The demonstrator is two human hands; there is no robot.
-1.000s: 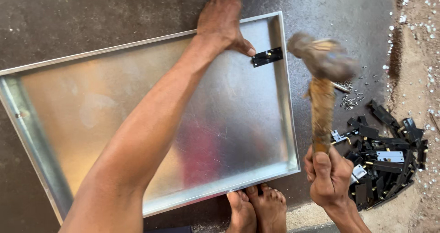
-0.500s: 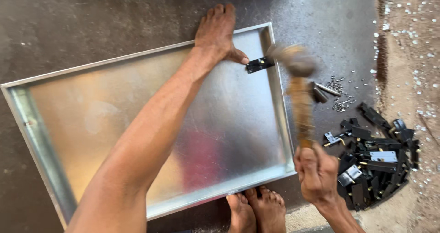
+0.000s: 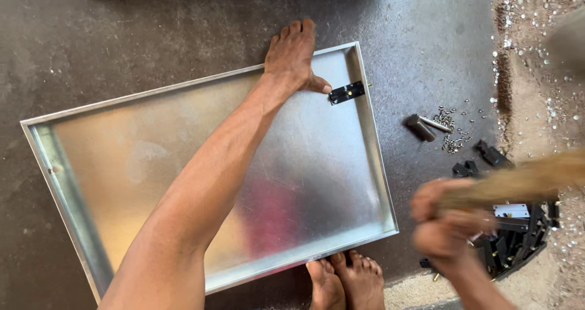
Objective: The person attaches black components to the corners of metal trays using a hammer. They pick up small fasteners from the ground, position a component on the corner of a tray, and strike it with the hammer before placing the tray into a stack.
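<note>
While the shallow metal tray lies flat on the dark floor, its raised rim runs close to the bare feet at the near edge; the left hand rests over the far rim, fingers together and reaching onto the floor beyond, thumb stretched out to touch the small black hinge; that hinge sits inside the tray against the right-hand rim, near the far corner; the right hand, blurred, is curled tight round a wooden handle that slants away to the right, its head out of view or too smeared to make out; open floor lies between the tray's right rim and a scatter of small silvery fasteners with a short dark cylinder beside them; nearer, a heap of black hinges crowds just behind the right hand; farther right the floor turns to pale, gritty ground strewn with light specks; left of the tray the floor is bare and stained.
</note>
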